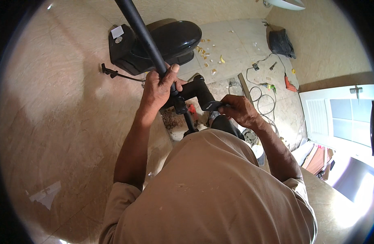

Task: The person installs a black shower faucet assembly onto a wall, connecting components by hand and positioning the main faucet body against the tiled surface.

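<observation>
My left hand is wrapped around a long black shower pipe, its thumb lying along the tube. The pipe rises toward the upper left and meets a black mixer body just below that hand. On the right, my right hand pinches the flat black lever at the mixer's end between thumb and bent fingers. A thinner black tube runs down from the mixer toward my body. Part of the mixer's left side is hidden behind my left hand.
Beyond the pipe stands a black toilet. A black hand sprayer hangs at the left wall. Yellowish scraps, a coiled cable, an orange tool and a black bag lie on the floor. A white door is at right.
</observation>
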Tool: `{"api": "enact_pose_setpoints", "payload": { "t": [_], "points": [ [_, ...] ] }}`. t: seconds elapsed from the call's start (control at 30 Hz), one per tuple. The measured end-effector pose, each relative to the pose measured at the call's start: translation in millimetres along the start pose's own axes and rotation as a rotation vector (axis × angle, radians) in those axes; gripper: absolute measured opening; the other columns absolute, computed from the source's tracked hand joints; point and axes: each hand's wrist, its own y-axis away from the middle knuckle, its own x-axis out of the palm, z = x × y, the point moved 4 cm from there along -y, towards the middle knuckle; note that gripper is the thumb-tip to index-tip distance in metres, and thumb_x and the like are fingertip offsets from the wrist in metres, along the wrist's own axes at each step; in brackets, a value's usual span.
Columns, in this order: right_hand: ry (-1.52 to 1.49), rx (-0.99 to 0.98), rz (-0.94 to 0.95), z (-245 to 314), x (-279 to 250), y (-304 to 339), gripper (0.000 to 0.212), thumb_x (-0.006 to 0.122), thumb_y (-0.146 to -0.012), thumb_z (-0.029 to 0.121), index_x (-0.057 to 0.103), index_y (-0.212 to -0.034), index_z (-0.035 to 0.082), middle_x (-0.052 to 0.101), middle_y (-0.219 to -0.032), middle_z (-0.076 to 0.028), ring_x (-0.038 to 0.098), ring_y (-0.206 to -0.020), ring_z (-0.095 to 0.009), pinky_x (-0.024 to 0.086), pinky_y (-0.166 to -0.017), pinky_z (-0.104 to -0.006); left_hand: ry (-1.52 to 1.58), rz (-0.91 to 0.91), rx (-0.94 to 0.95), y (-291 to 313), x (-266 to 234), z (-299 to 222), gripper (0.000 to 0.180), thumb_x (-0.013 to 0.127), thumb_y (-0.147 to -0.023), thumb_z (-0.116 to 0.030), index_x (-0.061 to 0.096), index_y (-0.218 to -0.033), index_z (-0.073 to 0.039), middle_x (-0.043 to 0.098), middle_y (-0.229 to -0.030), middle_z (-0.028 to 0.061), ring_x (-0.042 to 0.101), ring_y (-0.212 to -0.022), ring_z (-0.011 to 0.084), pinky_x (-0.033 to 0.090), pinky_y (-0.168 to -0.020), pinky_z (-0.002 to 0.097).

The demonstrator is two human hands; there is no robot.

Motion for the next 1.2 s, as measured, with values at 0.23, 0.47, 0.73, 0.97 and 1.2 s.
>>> {"api": "enact_pose_setpoints", "payload": {
  "t": [0.23, 0.47, 0.73, 0.97, 1.2],
  "points": [
    [0.255, 0.091, -0.189, 25, 12, 10, 0.041, 0.076, -0.091, 0.039, 0.070, -0.088, -0.002, 0.062, -0.066, -0.013, 0.060, -0.063, -0.018, 0.048, -0.062, -0.0361, -0.029, -0.035, -0.021, 2, 9, 1, 0.040, 0.055, -0.107, -0.033, 0.055, -0.083, -0.001, 0.063, -0.061, 0.0101, 0.071, -0.071, 0.0222, 0.060, -0.078, 0.0405],
    [0.229, 0.134, -0.277, 36, 16, 19, 0.043, 0.076, -0.091, 0.039, 0.069, -0.086, -0.003, 0.063, -0.065, -0.014, 0.058, -0.060, -0.017, 0.048, -0.059, -0.0381, -0.099, -0.079, -0.070, 2, 11, -1, 0.046, 0.053, -0.107, -0.037, 0.056, -0.078, -0.001, 0.063, -0.061, 0.0115, 0.074, -0.076, 0.0254, 0.054, -0.087, 0.0390],
    [0.122, -0.004, -0.271, 28, 14, 29, 0.037, 0.075, -0.091, 0.034, 0.071, -0.099, -0.002, 0.068, -0.072, -0.017, 0.067, -0.063, -0.026, 0.051, -0.061, -0.0394, -0.077, -0.054, -0.050, 0, 8, 1, 0.046, 0.052, -0.108, -0.037, 0.057, -0.079, -0.001, 0.064, -0.065, 0.0127, 0.073, -0.078, 0.0265, 0.053, -0.090, 0.0407],
    [0.114, -0.332, -0.221, 36, 21, 43, 0.031, 0.074, -0.088, 0.016, 0.069, -0.113, -0.001, 0.071, -0.087, -0.017, 0.069, -0.072, -0.030, 0.053, -0.066, -0.0399, 0.089, -0.068, 0.001, 0, 1, 8, 0.038, 0.055, -0.106, -0.029, 0.052, -0.077, -0.004, 0.062, -0.061, 0.0105, 0.068, -0.065, 0.0234, 0.057, -0.079, 0.0397],
    [0.130, -0.425, -0.163, 34, 20, 44, 0.032, 0.072, -0.089, 0.009, 0.068, -0.119, 0.001, 0.071, -0.094, -0.018, 0.070, -0.080, -0.034, 0.053, -0.069, -0.0428, 0.154, -0.046, -0.011, 1, -3, 9, 0.037, 0.054, -0.105, -0.029, 0.052, -0.079, -0.003, 0.061, -0.062, 0.0109, 0.067, -0.065, 0.0243, 0.056, -0.081, 0.0405]
  ]
}}
